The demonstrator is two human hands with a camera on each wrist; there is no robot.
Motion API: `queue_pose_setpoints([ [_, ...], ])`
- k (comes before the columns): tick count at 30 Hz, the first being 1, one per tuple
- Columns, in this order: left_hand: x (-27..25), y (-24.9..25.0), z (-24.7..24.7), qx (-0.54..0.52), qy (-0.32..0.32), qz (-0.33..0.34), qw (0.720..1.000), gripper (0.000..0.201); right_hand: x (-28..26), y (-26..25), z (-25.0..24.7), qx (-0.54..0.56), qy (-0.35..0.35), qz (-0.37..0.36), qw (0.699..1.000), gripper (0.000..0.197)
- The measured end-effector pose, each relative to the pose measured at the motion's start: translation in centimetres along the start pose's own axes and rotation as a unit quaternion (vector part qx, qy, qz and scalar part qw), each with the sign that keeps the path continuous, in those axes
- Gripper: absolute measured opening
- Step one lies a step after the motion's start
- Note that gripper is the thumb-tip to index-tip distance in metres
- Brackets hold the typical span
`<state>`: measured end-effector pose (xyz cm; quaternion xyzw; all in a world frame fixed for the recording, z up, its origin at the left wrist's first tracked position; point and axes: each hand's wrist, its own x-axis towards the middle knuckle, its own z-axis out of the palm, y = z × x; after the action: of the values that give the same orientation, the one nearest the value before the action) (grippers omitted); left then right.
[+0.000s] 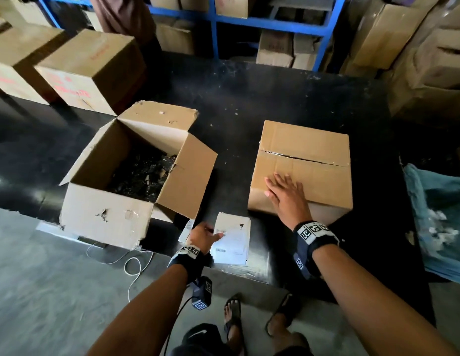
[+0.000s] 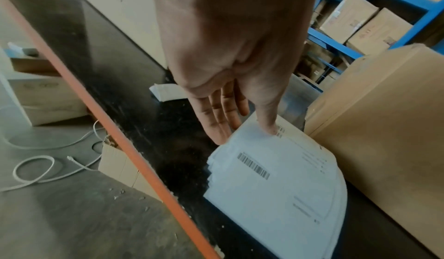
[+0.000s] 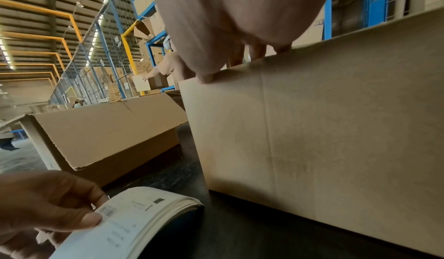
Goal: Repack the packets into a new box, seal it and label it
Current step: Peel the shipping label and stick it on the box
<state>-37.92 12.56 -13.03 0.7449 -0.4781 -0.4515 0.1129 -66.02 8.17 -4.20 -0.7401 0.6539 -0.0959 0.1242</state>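
Note:
A closed brown box [image 1: 300, 160] stands on the black table [image 1: 249, 98], its top flaps folded down with a seam across them. My right hand [image 1: 280, 186] lies flat and open on its near top edge; in the right wrist view the palm [image 3: 240, 35] rests on the box [image 3: 324, 130]. To the left a torn open box [image 1: 126, 176] holds dark packets [image 1: 141, 173]. My left hand [image 1: 216, 236] pinches a stack of white barcode labels [image 1: 232, 240] at the table's front edge, thumb [image 2: 271, 128] on top of the stack [image 2: 276, 187].
Sealed boxes with red writing [image 1: 87, 73] stand at the back left. Blue shelving [image 1: 262, 21] full of cartons runs behind, with someone in brown [image 1: 126, 19] there. A blue-green cloth [image 1: 439, 222] lies at the right. A white cable [image 1: 131, 265] trails on the floor.

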Motion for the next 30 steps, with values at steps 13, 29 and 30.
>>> queue_pose_setpoints([
  [13, 0.6, -1.5, -1.0, -0.12, 0.008, 0.012, 0.993, 0.021, -0.3, 0.0, 0.0, 0.031, 0.004, 0.009, 0.999, 0.049],
  [29, -0.1, -0.6, -1.9, -0.177, -0.002, 0.053, 0.983, 0.013, -0.3, -0.2, -0.1, 0.039, 0.005, 0.013, 0.999, 0.048],
  [30, -0.2, -0.5, -1.9, -0.188, -0.005, 0.057, 0.98, 0.013, -0.3, -0.3, -0.1, 0.039, 0.005, 0.013, 0.999, 0.048],
])
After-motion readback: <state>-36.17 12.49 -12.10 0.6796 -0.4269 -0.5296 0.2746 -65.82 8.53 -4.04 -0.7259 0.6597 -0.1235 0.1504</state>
